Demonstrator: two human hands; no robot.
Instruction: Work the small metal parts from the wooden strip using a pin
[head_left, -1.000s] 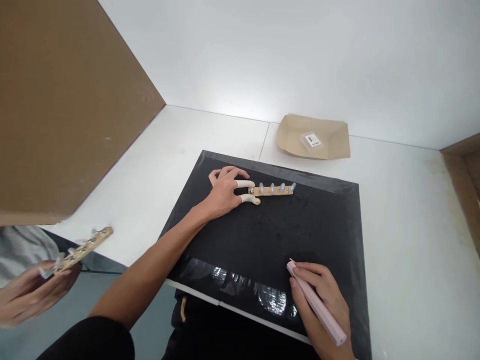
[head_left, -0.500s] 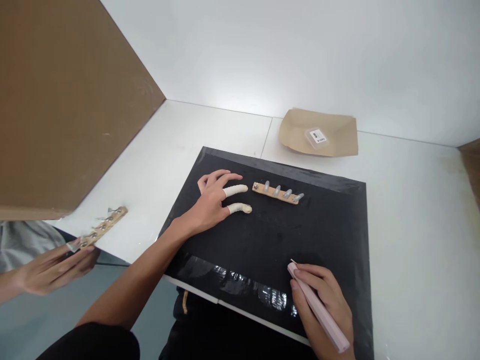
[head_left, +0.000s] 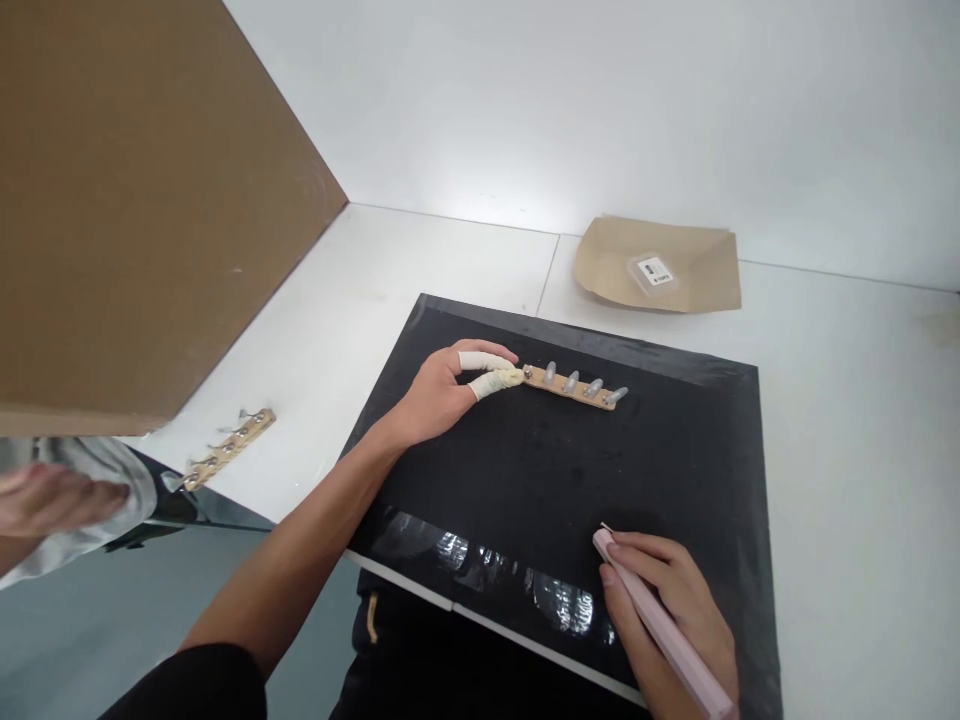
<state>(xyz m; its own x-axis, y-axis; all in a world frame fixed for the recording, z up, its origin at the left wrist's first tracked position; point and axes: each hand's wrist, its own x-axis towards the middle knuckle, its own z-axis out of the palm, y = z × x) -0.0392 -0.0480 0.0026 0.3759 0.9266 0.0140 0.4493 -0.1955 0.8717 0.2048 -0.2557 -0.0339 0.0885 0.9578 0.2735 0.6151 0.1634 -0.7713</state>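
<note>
My left hand point(head_left: 442, 395), with pale finger cots on thumb and forefinger, is closed in a pinch at the left end of a wooden strip point(head_left: 559, 383). Several clear grey false nails point(head_left: 571, 381) stand along that strip, and a bare metal stud point(head_left: 528, 371) shows beside my fingertips. My right hand point(head_left: 682, 600) is wrapped round a pink hexagonal pen-like tool point(head_left: 660, 620) with a thin tip pointing up and left. The tool is held above the near right part of the black mat point(head_left: 525, 480), apart from the strip.
A cardboard tray point(head_left: 709, 275) holding a small labelled clear box point(head_left: 654, 272) stands at the back. A brown panel point(head_left: 150, 220) rises on the left. By it, a second strip with nails point(head_left: 229, 450) lies at the table edge, near another person's blurred hand point(head_left: 60, 500).
My left hand has moved right and its spread thumb and forefinger have closed at the strip's end. The other person's hand has let go of the second strip. The view has shifted slightly.
</note>
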